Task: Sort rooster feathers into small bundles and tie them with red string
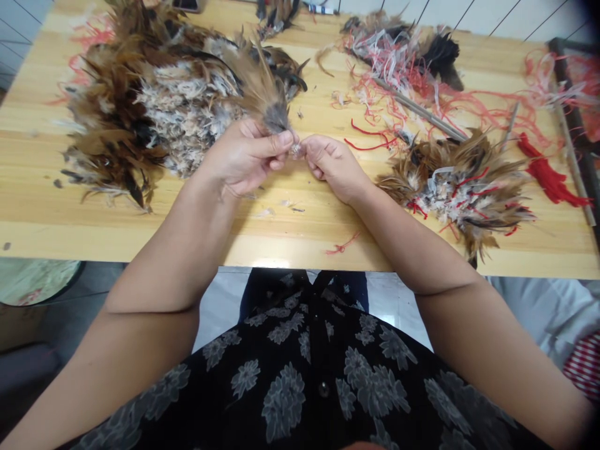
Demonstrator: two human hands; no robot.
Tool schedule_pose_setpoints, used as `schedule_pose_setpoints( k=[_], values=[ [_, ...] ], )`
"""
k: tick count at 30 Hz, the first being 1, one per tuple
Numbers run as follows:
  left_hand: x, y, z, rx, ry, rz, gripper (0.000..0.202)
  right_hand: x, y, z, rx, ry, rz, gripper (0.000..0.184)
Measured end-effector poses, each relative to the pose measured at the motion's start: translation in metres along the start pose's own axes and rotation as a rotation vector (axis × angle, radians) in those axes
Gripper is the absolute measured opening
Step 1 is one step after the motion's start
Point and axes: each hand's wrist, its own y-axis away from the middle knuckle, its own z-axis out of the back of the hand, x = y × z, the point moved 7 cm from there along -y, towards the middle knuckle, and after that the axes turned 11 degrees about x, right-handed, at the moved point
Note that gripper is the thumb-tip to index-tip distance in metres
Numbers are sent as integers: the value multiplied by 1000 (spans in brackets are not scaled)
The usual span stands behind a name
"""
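My left hand [244, 156] pinches the quill end of a small bunch of brown feathers [262, 94] between thumb and fingers, and the bunch fans up and away from me. My right hand [330, 164] is closed in a pinch right beside it, touching the same quill ends at a small pale bit [296, 149]. Both hands hover over the middle of a wooden table [290, 237]. Whether the right hand holds thread or only the quills is too small to tell.
A large heap of brown, black and white feathers [154, 106] lies at the left. A smaller tied bundle with red string [462, 184] lies at the right. Red and white string scraps and thin sticks [412, 94] litter the far right. A red tassel [546, 175] is near the right edge.
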Motion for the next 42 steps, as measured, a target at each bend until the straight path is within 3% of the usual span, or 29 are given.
schedule_pose_setpoints(
  k=[7,16,22,27,31,34,37,39,42],
  values=[
    [9,-1,-1,-27,-152,38,70,-6,-4,-3,180,-18,35,89],
    [9,-3,1,27,-243,50,69,-3,-3,-4,311,-57,87,88],
    [16,-3,-2,63,-178,63,66,-2,-6,-6,235,-28,88,84],
    [11,-4,-2,58,-234,7,61,4,-4,-9,169,-135,142,76],
    [10,-5,21,-107,-259,-59,61,5,-4,-5,51,-183,16,50],
    [11,-4,39,-256,-314,-57,50,12,-3,2,-61,-215,-39,46],
    [7,-5,43,-332,-409,25,33,22,-3,10,-141,-259,-15,47],
    [-2,-12,41,-331,-517,65,22,26,-4,14,-175,-277,9,47],
    [-17,-39,41,-231,-609,84,21,29,-6,14,-206,-273,57,50]
  ],
)
